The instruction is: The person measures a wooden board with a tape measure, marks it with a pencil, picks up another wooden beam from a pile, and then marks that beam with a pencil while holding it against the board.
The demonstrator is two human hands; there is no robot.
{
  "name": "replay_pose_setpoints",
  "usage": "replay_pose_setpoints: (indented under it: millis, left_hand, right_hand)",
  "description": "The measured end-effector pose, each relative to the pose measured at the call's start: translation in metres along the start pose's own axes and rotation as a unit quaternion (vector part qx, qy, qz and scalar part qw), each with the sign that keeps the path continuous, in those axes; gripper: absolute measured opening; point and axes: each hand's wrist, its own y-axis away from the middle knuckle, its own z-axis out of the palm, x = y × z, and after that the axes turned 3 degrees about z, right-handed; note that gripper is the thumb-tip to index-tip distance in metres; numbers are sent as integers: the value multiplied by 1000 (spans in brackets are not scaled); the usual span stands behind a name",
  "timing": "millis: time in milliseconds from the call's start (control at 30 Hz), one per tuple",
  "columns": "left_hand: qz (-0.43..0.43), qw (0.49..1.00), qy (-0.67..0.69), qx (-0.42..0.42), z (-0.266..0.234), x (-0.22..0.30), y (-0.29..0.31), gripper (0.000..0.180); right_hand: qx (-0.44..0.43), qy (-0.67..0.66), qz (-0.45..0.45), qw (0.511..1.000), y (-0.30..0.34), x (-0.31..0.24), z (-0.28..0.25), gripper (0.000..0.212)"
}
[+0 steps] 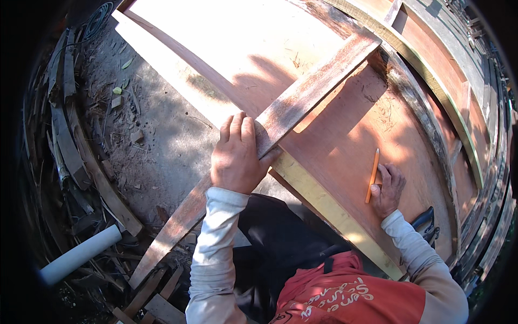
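My left hand (236, 154) grips a long reddish-brown wooden board (318, 83), fingers over its far edge and thumb along its near side. The board lies slantwise across a pale wooden frame rail (334, 205) and a plywood panel (399, 129), its lower end sticking out past the rail. Over the panel, my right hand (389, 189) is closed with the fingers curled. Its thumb and fingers are at an orange pencil (374, 175), which points away from me. Beside my right wrist is a dark tool handle (425, 218), partly hidden by the sleeve.
Scrap wood (81, 156) lies in heaps on the left, near a white pipe (81, 254). A rough-edged plank (415, 97) runs along the panel's right side, with another framed panel (440, 59) beyond it. A coiled hose (99, 21) rests at the far left.
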Motion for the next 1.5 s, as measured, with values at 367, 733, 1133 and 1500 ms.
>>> replay_pose_setpoints:
  millis: [367, 733, 1133, 1500]
  left_hand:
    - [-39, 998, 18, -53, -18, 9, -42, 83]
    - [-94, 987, -63, -114, -11, 58, -61, 88]
    - [-57, 990, -99, -85, -3, 49, -55, 88]
    - [-90, 975, -129, -154, -12, 76, -56, 86]
  right_hand:
    - [30, 35, -4, 999, -37, 7, -10, 59]
    - [20, -151, 153, 976, -47, 31, -46, 52]
    - [112, -281, 489, 819, 124, 156, -173, 53]
    - [373, -496, 522, 585, 73, 163, -187, 81]
